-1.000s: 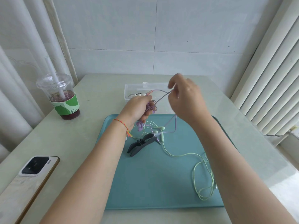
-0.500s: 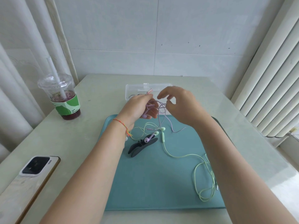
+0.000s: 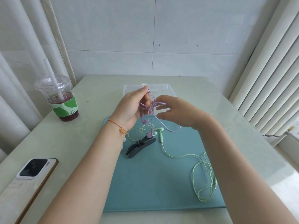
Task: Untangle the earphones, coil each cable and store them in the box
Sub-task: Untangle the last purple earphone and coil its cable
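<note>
Glossy pale stone table [image 3: 90,101] against a tiled wall, bearing a smooth teal mat [image 3: 153,183]. Left hand [image 3: 132,107] pinches the thin purple earphones [image 3: 152,110] between curled fingers above the mat's far edge; their loops and two buds dangle. Right hand [image 3: 179,112] hovers beside them, fingers spread and holding nothing. Pale green earphones [image 3: 200,172] lie loosely coiled on the mat beside a dark clip [image 3: 140,146]. Clear plastic box [image 3: 161,88] stands behind the hands.
</note>
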Available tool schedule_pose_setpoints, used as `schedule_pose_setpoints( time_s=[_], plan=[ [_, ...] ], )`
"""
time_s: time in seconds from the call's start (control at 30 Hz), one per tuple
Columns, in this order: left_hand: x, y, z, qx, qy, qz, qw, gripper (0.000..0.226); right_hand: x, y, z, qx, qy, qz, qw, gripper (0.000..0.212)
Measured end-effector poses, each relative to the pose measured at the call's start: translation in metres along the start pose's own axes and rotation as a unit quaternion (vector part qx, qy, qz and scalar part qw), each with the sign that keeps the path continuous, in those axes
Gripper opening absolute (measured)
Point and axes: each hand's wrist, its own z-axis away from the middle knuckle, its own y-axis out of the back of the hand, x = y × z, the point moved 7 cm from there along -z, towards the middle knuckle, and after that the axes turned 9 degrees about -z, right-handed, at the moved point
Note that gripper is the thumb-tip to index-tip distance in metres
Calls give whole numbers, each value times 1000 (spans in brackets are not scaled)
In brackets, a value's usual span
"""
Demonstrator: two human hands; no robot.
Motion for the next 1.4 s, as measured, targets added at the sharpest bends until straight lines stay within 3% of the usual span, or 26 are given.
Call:
schedule_pose_setpoints(
  time_s=[0.2,0.3,0.47,0.6,0.8,1.03,1.13,1.2,1.3,1.4],
  plan=[
    [-2,3,-3,26,4,69,997,38,-9,1,0,45,19,-52,997,7],
    [-6,6,-5,43,18,69,997,41,-12,5,2,82,16,-55,995,7],
    [-13,25,-8,143,34,44,988,43,-5,24,8,145,-38,-118,982,9],
    [-15,39,-6,208,38,6,977,40,-5,38,15,159,-51,-63,984,16],
    [-19,53,-1,288,72,-106,949,34,15,78,19,401,-72,-52,912,28],
    [-19,62,-1,322,64,-127,936,33,21,95,40,477,-151,141,854,28],
    [-19,61,-1,318,57,-128,938,33,16,94,41,468,-164,241,834,26],
    [-18,55,-3,281,53,-104,953,33,11,85,32,416,-138,303,846,22],
    [-17,36,-8,202,34,-49,977,35,2,58,11,314,-38,304,899,25],
    [-16,20,-7,147,33,-10,988,36,-9,20,0,172,33,118,978,40]
  ],
)
